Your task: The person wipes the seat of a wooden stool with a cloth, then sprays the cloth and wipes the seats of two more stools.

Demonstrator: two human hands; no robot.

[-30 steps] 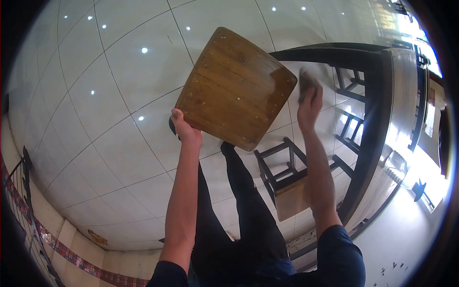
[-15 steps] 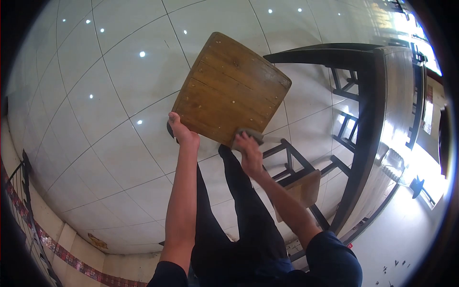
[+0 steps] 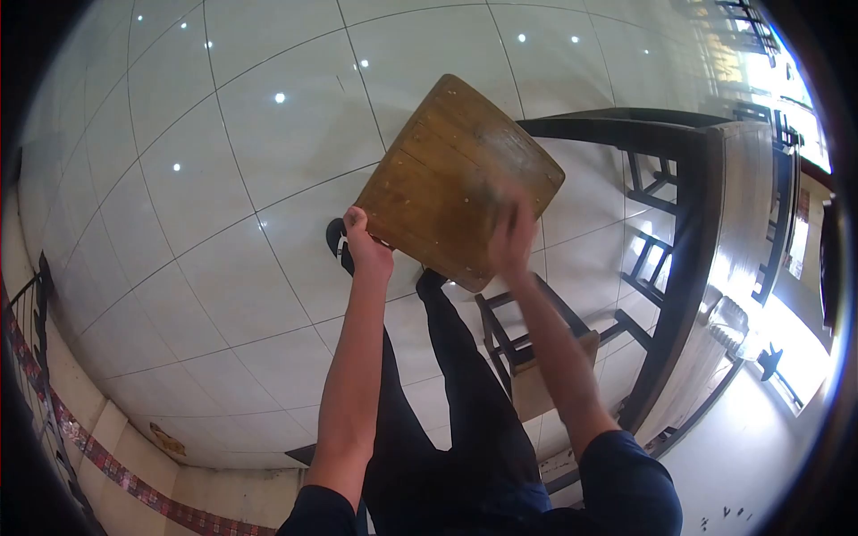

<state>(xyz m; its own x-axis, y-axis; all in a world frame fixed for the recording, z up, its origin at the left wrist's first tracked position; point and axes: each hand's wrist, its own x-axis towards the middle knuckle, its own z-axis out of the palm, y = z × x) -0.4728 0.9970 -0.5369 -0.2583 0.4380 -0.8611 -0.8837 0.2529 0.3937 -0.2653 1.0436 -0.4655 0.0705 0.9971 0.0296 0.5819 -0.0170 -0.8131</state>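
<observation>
A brown wooden seat panel with rounded corners and small pale fastener spots is held tilted above the floor, in front of my legs. My left hand is closed on its near left corner, thumb on top. Over the right part of the panel, my right hand is smeared by motion. At its fingertips is a faint grey blur, the grey cloth that showed plainly in this hand a moment ago. Whatever supports the panel from below is hidden.
Right of the panel stands a long dark-framed table, with a dark wooden chair at its near side. Pale tiled floor spreads left and ahead. A black metal railing runs along the far left wall.
My right hand has swept from the panel's near edge up and right across its surface. The panel, with my left hand still on its corner, sits slightly further right in view.
</observation>
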